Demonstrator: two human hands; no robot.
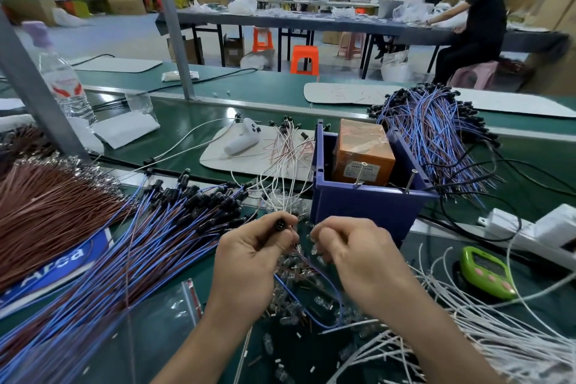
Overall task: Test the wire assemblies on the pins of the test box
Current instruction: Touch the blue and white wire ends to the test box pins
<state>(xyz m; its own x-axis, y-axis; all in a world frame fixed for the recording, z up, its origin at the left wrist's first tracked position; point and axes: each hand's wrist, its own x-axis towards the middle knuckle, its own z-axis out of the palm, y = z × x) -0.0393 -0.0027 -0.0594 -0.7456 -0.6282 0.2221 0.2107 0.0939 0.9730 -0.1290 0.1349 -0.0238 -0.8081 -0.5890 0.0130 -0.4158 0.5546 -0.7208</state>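
Hands sit close together: left hand [249,259] grips the black connector [278,224] of a wire assembly [325,327]; right hand [355,259] is curled, on what I cannot tell. Just beyond and rightward, nearer the right hand, stands the test box [367,209], pins [361,174] pointing up.

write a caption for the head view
Left hand pinches a black round connector, right hand curled beside it, before the blue plastic box.

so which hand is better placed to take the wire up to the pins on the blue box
Right, most likely. The right hand sits just below the blue box, closer to the two pins on its front rim. The left hand is further off and grips the black connector.
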